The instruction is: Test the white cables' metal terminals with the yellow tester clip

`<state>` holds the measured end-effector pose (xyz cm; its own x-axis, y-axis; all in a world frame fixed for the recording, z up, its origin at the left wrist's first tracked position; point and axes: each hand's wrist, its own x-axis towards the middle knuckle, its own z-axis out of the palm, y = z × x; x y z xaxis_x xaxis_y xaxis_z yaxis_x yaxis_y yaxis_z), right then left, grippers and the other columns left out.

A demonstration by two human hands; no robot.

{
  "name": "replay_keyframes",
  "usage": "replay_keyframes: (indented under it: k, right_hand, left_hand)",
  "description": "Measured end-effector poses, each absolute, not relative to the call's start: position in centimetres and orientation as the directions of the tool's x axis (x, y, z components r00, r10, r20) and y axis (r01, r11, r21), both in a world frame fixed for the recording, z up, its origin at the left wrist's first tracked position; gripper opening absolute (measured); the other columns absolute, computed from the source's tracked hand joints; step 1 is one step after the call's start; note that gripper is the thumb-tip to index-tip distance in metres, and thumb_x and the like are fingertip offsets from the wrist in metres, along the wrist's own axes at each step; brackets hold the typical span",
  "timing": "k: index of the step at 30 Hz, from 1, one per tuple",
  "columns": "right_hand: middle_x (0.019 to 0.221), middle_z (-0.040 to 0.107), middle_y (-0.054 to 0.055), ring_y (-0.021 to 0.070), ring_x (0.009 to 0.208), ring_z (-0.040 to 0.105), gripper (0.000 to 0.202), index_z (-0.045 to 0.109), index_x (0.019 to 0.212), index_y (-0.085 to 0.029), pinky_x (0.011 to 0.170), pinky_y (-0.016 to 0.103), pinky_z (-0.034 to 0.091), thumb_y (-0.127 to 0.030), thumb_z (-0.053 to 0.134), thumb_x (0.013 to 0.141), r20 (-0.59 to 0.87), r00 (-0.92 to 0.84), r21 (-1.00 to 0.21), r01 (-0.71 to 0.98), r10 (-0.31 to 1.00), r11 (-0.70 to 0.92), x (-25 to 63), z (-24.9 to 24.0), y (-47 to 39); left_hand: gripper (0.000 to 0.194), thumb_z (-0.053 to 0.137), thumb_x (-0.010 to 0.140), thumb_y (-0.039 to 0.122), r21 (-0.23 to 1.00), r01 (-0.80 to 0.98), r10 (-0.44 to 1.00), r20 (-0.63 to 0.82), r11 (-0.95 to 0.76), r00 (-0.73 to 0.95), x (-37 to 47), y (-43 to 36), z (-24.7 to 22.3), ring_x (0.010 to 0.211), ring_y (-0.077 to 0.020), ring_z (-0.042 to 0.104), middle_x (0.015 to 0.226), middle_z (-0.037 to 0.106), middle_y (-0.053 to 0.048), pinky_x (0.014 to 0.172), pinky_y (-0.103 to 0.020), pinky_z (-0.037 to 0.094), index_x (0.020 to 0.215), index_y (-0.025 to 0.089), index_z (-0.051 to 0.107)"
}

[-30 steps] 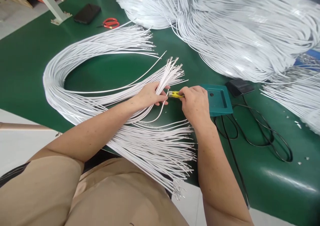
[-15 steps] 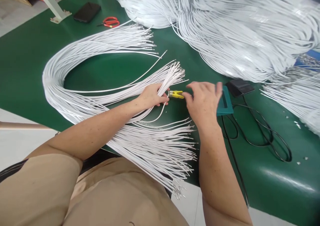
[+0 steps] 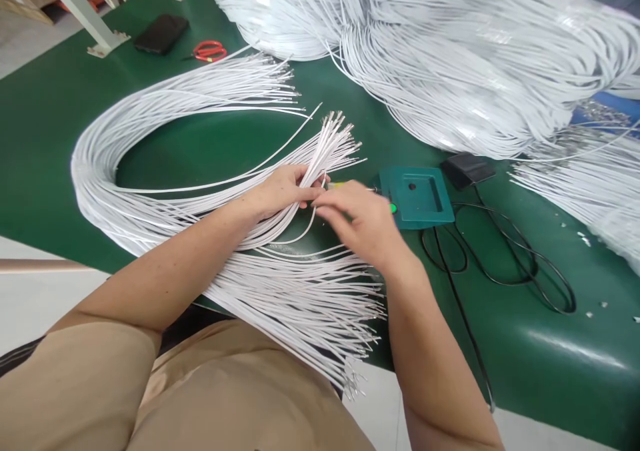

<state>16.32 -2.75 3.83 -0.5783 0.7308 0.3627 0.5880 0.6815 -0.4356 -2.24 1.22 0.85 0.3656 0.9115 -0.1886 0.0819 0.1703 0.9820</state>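
My left hand (image 3: 285, 191) is closed round a small bundle of white wires (image 3: 323, 148), whose metal-tipped ends fan out above the fingers. Against its fingertips, my right hand (image 3: 357, 218) has thumb and forefinger pinched on a single white wire (image 3: 311, 223) that curves down below. Mostly hidden behind the right hand is a yellow clip (image 3: 339, 184), in line with a teal device (image 3: 390, 188) that has a green light (image 3: 393, 208). More loose white wires (image 3: 300, 281) lie under my forearms.
A large heap of white wires (image 3: 465, 64) covers the back right of the green table (image 3: 525, 371). Red-handled scissors (image 3: 210, 50) and a dark flat case (image 3: 161, 34) lie at back left. Black cable (image 3: 505, 258) coils right of the device, near a black box (image 3: 467, 169).
My right hand has moved left from beside the yellow clip to my left fingertips and pinched the wire. The teal device and its green light now show. The whole view has shifted slightly.
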Motion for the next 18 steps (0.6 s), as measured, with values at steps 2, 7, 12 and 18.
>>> replay_keyframes:
  k: [2, 7, 12, 18]
  right_hand:
    - [0.093, 0.073, 0.008, 0.0202, 0.098, 0.060, 0.019, 0.071, 0.091, -0.017, 0.091, 0.033, 0.046, -0.022, 0.053, 0.093, 0.246, -0.706, -0.430, 0.534, 0.664, 0.728, 14.6, 4.1, -3.8]
    - [0.071, 0.070, 0.007, 0.0199, 0.071, 0.061, 0.019, 0.072, 0.076, -0.017, 0.066, 0.031, 0.045, -0.022, 0.058, 0.088, -0.237, -0.644, -0.557, 0.704, 0.728, 0.441, 13.6, 4.0, -4.6]
    - [0.061, 0.066, -0.002, 0.0084, 0.043, 0.049, 0.020, 0.066, 0.079, -0.020, 0.046, 0.023, 0.039, -0.035, 0.056, 0.089, -0.146, -0.227, -0.871, 0.491, 0.963, -0.017, 15.8, 3.8, -2.5]
    - [0.057, 0.055, -0.005, 0.0065, 0.046, 0.047, 0.022, 0.060, 0.072, -0.019, 0.047, 0.021, 0.041, -0.038, 0.068, 0.079, 0.014, 0.083, -0.999, 0.045, 0.996, 0.010, 16.5, 3.1, -1.2]
  left_hand:
    - [0.028, 0.078, 0.066, 0.028, 0.978, 0.052, 0.908, -0.209, 0.204, 0.364, -2.2, 1.2, 0.9, 0.067, -0.0086, 0.058, 0.076, 0.063, 0.001, 0.060, -0.020, 0.043, 0.086, 0.013, 0.067]
    - [0.039, 0.077, 0.069, 0.041, 0.957, -0.011, 0.920, -0.276, 0.290, 0.277, -1.8, 0.9, 1.2, 0.080, -0.0109, 0.061, 0.098, 0.070, -0.006, 0.063, -0.020, 0.047, 0.097, 0.015, 0.071]
    - [0.039, 0.075, 0.071, 0.036, 0.985, 0.108, 0.941, -0.163, 0.137, 0.295, -1.7, 0.6, 1.5, 0.075, -0.0117, 0.063, 0.088, 0.072, -0.004, 0.075, -0.025, 0.050, 0.102, 0.013, 0.071]
    - [0.028, 0.073, 0.074, 0.033, 0.982, 0.148, 0.856, -0.172, 0.113, 0.488, -1.5, 0.0, 1.7, 0.076, -0.0129, 0.065, 0.082, 0.071, -0.003, 0.076, -0.026, 0.049, 0.092, 0.013, 0.066]
